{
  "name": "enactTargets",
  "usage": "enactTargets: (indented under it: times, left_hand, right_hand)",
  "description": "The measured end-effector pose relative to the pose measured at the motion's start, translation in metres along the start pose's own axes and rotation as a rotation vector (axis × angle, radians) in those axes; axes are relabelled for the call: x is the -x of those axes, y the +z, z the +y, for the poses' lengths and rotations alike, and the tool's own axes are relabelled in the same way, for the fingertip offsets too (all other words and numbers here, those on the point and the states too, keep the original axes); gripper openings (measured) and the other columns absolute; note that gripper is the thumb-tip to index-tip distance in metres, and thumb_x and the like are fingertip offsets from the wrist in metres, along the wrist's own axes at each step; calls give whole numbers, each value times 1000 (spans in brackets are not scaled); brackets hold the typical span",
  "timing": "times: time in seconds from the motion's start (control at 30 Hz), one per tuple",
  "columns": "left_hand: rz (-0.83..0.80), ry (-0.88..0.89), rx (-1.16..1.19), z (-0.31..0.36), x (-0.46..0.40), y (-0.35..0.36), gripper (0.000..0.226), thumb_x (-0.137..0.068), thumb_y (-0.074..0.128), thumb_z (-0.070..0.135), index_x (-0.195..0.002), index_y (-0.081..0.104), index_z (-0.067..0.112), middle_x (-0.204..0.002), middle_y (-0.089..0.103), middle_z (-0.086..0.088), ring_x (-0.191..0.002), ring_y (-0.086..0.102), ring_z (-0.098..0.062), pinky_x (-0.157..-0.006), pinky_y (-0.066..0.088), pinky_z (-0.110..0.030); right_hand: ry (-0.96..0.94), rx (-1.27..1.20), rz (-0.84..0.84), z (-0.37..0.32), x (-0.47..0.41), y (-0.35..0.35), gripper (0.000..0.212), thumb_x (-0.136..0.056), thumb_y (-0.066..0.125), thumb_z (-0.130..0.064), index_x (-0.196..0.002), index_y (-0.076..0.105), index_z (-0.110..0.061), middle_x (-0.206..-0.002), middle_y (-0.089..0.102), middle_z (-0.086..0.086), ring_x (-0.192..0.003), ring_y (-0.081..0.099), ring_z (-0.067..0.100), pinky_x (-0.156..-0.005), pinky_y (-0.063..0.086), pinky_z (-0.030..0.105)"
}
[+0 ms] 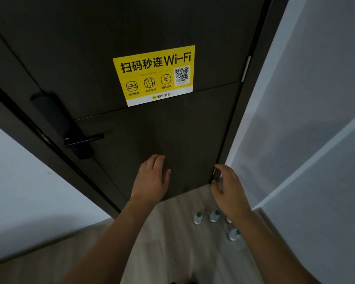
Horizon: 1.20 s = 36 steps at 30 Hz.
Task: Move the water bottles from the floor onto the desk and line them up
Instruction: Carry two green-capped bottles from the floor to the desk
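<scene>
Several small clear water bottles stand upright on the pale wood floor near the right wall. One green-capped bottle (pixel 197 217) is leftmost, a second (pixel 214 216) stands beside it, and a third (pixel 233 234) is nearer to me. A red-capped bottle (pixel 228 220) is partly hidden behind my right wrist. My left hand (pixel 152 177) is held out in front of the dark door, fingers relaxed and holding nothing. My right hand (pixel 228 189) hovers above the bottles, fingers spread and loosely bent, holding nothing. No desk is in view.
A dark brown door (pixel 172 130) fills the view ahead, with a black lever handle (pixel 84 139) at left and a yellow Wi-Fi sticker (pixel 155 75). White walls (pixel 316 119) close in on both sides. The floor (pixel 172 232) forms a narrow strip.
</scene>
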<state>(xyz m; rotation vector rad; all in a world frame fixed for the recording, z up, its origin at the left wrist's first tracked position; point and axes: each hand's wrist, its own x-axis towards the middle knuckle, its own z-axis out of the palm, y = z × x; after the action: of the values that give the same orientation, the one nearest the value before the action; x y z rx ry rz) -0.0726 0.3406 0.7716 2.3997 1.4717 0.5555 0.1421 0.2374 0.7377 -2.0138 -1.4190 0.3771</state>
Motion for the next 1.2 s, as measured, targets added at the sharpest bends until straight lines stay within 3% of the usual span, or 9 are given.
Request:
enactTargets:
  times: [0.1, 0.23, 0.33, 0.47, 0.6, 0.8, 0.9, 1.07, 1.2]
  left_hand:
    - [-44, -13, 9, -13, -6, 25, 46, -99, 54, 30, -140, 49, 9, -142, 49, -10, -127, 48, -31, -108, 40, -42]
    - [-141, -43, 73, -36, -11, 103, 43, -95, 62, 22, -134, 55, 5, -132, 55, -15, -117, 54, -35, -100, 45, -42]
    - [-237, -43, 99, -61, -11, 198, 44, -95, 61, 23, -136, 54, 7, -131, 56, -13, -114, 57, -34, -95, 47, -39]
    - [-333, -17, 127, -96, -5, 348, 49, -97, 56, 27, -142, 47, 10, -139, 51, -11, -126, 50, -26, -102, 38, -26]
    - [-445, -32, 210, -130, 8, 502, 55, -97, 58, 25, -146, 40, 7, -145, 46, -11, -135, 43, -23, -105, 29, -21]
    - [-546, -62, 325, -183, 22, 692, 62, -96, 61, 29, -148, 37, 4, -150, 42, -12, -139, 39, -22, -105, 23, -13]
    - [-539, -96, 416, -203, 20, 754, 56, -95, 63, 23, -144, 43, 4, -144, 48, -11, -133, 46, -22, -104, 30, -15]
    - [-475, -69, 555, -220, 23, 801, 28, -96, 60, 34, -121, 46, 31, -107, 60, 4, -95, 60, -5, -70, 40, -1]
    - [-460, -67, 594, -224, 27, 802, 36, -96, 61, 35, -127, 49, 22, -113, 61, 1, -99, 61, -9, -73, 44, -5]
  right_hand:
    - [32, -23, 24, 22, -10, 13, 48, -92, 56, -20, -138, 45, -22, -140, 50, 0, -99, 54, 11, -87, 40, 24]
    - [169, -54, 62, 85, -18, 61, 47, -87, 65, -7, -133, 54, -9, -129, 58, 12, -109, 53, 23, -91, 28, 14]
    - [295, -70, -5, 153, -16, 127, 45, -90, 64, -6, -133, 53, -4, -126, 60, 17, -98, 60, 30, -84, 34, 21]
    - [373, -99, -52, 256, -4, 228, 42, -90, 61, -5, -131, 53, -5, -127, 57, 13, -114, 55, 28, -93, 37, 27]
    - [471, -117, -22, 367, -1, 326, 40, -92, 60, -13, -131, 51, -8, -121, 57, 11, -106, 54, 22, -84, 37, 27]
    - [580, -194, 30, 509, -19, 453, 67, -92, 63, -27, -149, 28, -16, -150, 40, 12, -134, 43, 26, -103, 36, 32]
    - [601, -286, 34, 562, -24, 498, 79, -89, 69, -31, -152, 22, -20, -151, 38, 6, -132, 41, 18, -101, 34, 29]
    - [617, -416, 38, 610, -27, 540, 33, -84, 69, -48, -111, 51, -42, -97, 60, -25, -97, 60, 0, -87, 47, 25]
    - [612, -513, 131, 609, -31, 553, 18, -85, 66, -49, -98, 55, -44, -95, 65, -23, -90, 60, -7, -92, 49, 29]
